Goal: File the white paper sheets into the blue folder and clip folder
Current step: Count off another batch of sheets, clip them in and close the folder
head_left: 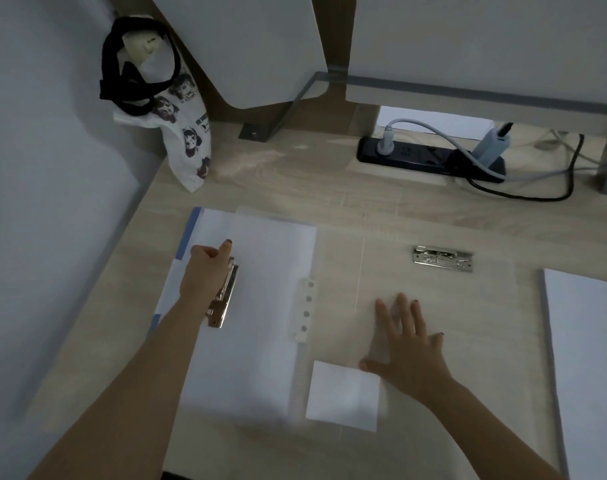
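Observation:
The blue folder (188, 233) lies at the left of the desk, only its edge showing under white paper sheets (260, 271). My left hand (208, 271) is curled over the folder's metal clip (224, 299), which sits on the sheets' left side. A clear clip folder (451, 306) lies in the middle, its metal clip (442, 258) at the far edge. My right hand (409, 344) rests flat on it with fingers spread, holding nothing. A small white sheet (343, 394) lies beside that hand's thumb.
A stack of white paper (593, 358) lies at the right edge. A black power strip (430, 159) with plugs and cables sits at the back. A printed cloth bag (177, 109) leans in the back-left corner. A punched clear strip (304, 310) borders the sheets.

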